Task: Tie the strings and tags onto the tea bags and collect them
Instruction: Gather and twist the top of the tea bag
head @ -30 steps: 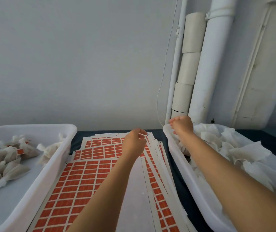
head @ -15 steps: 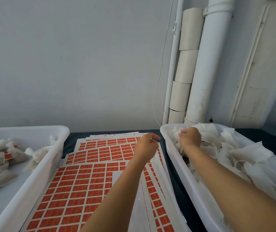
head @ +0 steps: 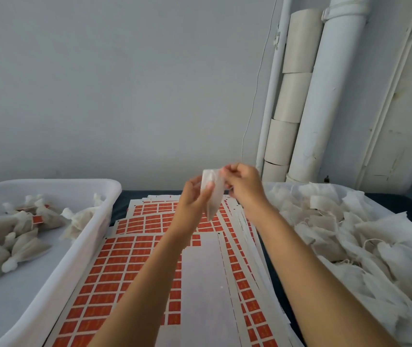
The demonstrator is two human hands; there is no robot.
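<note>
A white tea bag (head: 212, 196) hangs in the air above the tag sheets, held between both hands. My left hand (head: 193, 196) pinches its left side with the thumb on the front. My right hand (head: 242, 182) grips its top right edge, fingers curled. Sheets of orange tags (head: 130, 249) lie stacked on the dark table below. A white tub (head: 400, 249) on the right is full of loose untied tea bags with strings. A white tub (head: 92, 236) on the left holds several tied tea bags (head: 22, 234) with orange tags.
Behind the tubs stand a white drain pipe (head: 325, 96), stacked cardboard rolls (head: 290, 101) and a thin cable on the grey wall. The dark table (head: 122, 204) shows between the tubs and the sheets.
My right hand has left the right tub with a tea bag and moved left to the middle. My left hand has risen to meet it and taken hold of the bag.
</note>
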